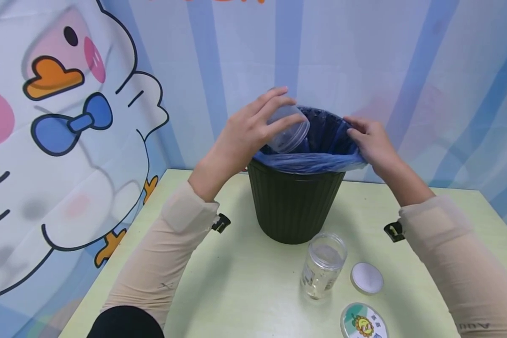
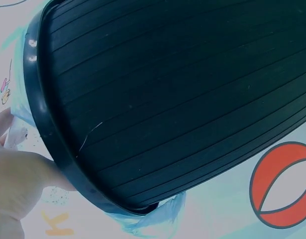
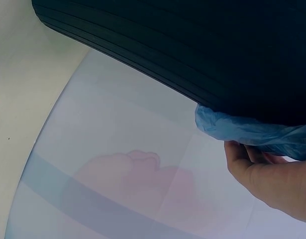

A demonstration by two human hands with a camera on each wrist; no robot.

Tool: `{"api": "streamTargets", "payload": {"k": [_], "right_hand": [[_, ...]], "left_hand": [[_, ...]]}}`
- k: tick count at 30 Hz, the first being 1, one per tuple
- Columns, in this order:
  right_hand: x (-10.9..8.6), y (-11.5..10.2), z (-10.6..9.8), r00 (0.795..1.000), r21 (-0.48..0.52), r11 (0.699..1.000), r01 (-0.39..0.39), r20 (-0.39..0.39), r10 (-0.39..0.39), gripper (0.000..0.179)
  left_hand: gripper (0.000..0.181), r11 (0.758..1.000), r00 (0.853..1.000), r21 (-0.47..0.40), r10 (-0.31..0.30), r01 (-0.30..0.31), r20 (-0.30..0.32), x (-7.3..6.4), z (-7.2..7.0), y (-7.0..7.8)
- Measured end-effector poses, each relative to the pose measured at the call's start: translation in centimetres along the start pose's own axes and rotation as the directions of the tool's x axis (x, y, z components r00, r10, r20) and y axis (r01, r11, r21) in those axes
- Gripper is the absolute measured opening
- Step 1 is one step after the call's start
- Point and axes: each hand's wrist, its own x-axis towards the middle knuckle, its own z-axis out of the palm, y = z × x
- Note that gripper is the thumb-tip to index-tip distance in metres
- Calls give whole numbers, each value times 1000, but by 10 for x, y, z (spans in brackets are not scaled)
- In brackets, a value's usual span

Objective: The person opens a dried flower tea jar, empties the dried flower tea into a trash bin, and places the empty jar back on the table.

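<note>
My left hand point(image 1: 251, 126) grips a clear plastic tub point(image 1: 285, 136) and holds it tipped on its side at the mouth of a dark green ribbed bin point(image 1: 295, 206). Blue plastic bag liner point(image 1: 317, 162) covers the bin's rim and folds over the outside. On the bin's right side, my right hand point(image 1: 373, 141) pinches the liner's edge between thumb and fingers. The right wrist view shows that hand point(image 3: 267, 181) just under the folded liner point(image 3: 247, 130). In the left wrist view the bin's dark wall point(image 2: 177, 99) hides most of the tub.
In front of the bin stands an open clear jar point(image 1: 318, 277) with a little residue inside. A white round lid point(image 1: 366, 278) and a green printed lid point(image 1: 364, 324) lie to its right on the pale table point(image 1: 232, 300). A cartoon-printed backdrop point(image 1: 236, 56) rises behind.
</note>
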Motion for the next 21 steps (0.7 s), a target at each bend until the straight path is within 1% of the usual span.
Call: {"api": "streamTargets", "payload": {"k": [4,7,9,12,16,21], "right_hand": [[1,1,0,1000,13,1000,-5,10,5,47],[1,2,0,1000,38,999,-6,9,6,48],[1,2,0,1000,47,999,-7,1,7,48],[-1,3,0,1000,59,998,-13,-14,14,48],[-3,5,0,1000,79,997,-12,-27,14,51],[-4,10,1,998,97,995,-3,-55,8,59]], "left_hand": [[58,999,999,-37,-40,40,6,-2,1,0],[59,992,996,-90,-91,90,1,-3,3,0],[62,983,991,-128,-134,133,-2,-5,4,-1],[69,965,980,-170,-200,199,15,-7,4,-1],[73,939,959,-198,-281,282,34,-11,3,-2],[78,912,934,-207,-355,355,37,-13,2,-3]]}}
